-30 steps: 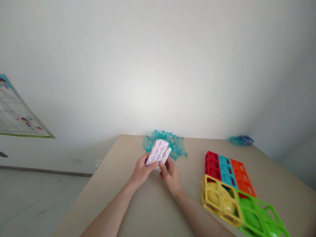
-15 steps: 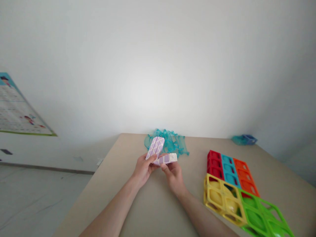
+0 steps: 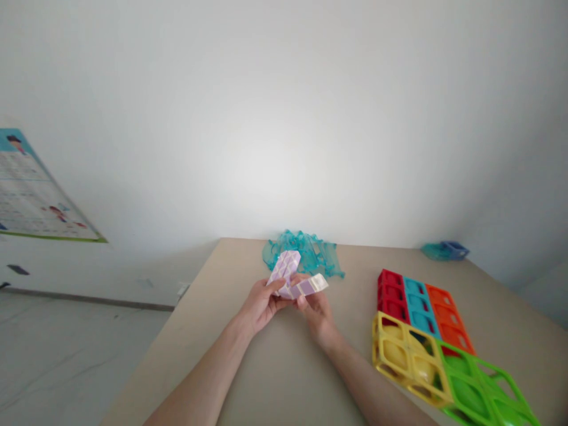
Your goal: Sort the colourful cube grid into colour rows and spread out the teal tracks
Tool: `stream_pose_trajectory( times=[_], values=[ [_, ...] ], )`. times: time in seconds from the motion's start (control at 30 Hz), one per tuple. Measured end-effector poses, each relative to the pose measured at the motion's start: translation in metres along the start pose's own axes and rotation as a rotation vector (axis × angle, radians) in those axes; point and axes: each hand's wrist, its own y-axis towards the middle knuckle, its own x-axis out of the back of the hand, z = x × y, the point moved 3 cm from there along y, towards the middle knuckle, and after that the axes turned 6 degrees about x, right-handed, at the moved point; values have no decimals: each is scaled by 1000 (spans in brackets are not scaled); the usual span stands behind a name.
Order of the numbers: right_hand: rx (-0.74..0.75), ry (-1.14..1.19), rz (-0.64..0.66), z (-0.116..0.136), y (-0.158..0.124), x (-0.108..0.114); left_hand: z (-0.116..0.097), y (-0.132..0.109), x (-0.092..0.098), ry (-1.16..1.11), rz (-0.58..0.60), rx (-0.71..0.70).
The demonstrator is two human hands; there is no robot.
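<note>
Left hand (image 3: 261,303), right hand (image 3: 318,307) grip bent twist puzzle (image 3: 288,269) — free end pointing right.

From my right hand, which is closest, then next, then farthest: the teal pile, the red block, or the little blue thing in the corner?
1. Teal pile: just beyond the right hand, which holds the purple-and-white toy.
2. Red block: off to the right.
3. Little blue thing: far right corner.

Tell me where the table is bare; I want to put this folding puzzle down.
Bare: the table left of the left hand holding the puzzle, and the strip between teal pile and coloured tiles. Crowded: the right side.
</note>
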Motion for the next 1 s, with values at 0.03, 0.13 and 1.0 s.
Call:
stream_pose_trajectory(
  times=[0.03, 0.13, 1.0],
  values=[
    [8, -16, -64, 0, 0, 1, 0, 1, -1, 26, -15, -64],
    [-76, 7, -215, -5, 2, 4, 0, 3, 2, 128, -115, -286],
    [-401, 315, -190, -12, 4, -3, -6, 3, 14, 302, -149, -446]
  ],
)
